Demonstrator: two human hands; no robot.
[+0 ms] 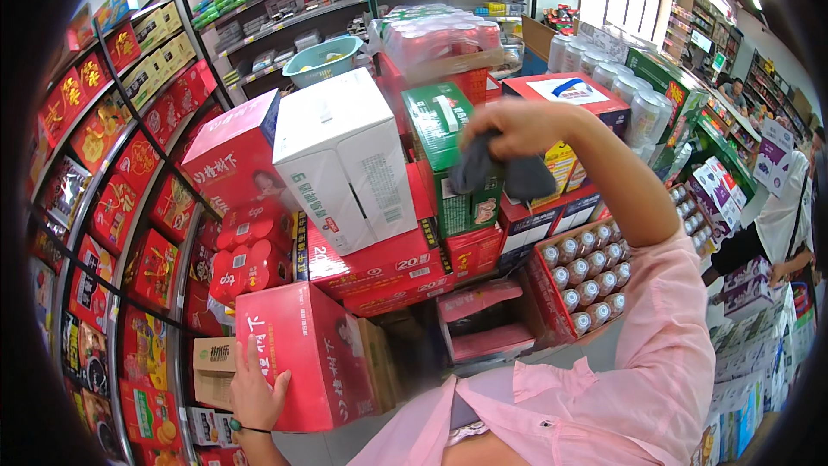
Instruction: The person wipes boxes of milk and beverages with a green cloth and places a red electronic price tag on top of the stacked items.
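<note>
My left hand (255, 382), with a dark beaded bracelet at the wrist, rests spread on a red cardboard carton (304, 356) in front of me. Raised at the centre right, my right hand (521, 129) is blurred and grips a dark grey cloth (501, 171). That cloth hangs over the green carton (446, 123) and the red cartons beside it. A tall white carton (349, 162) stands left of the green one, on top of red cartons (375, 265).
Shelves of red gift boxes (155, 265) line the left side. A tray of capped bottles (585, 278) sits at the right, near an open box (485, 323). A teal basin (323, 59) and shrink-wrapped cans (443, 32) are behind. Another person (776, 207) stands far right.
</note>
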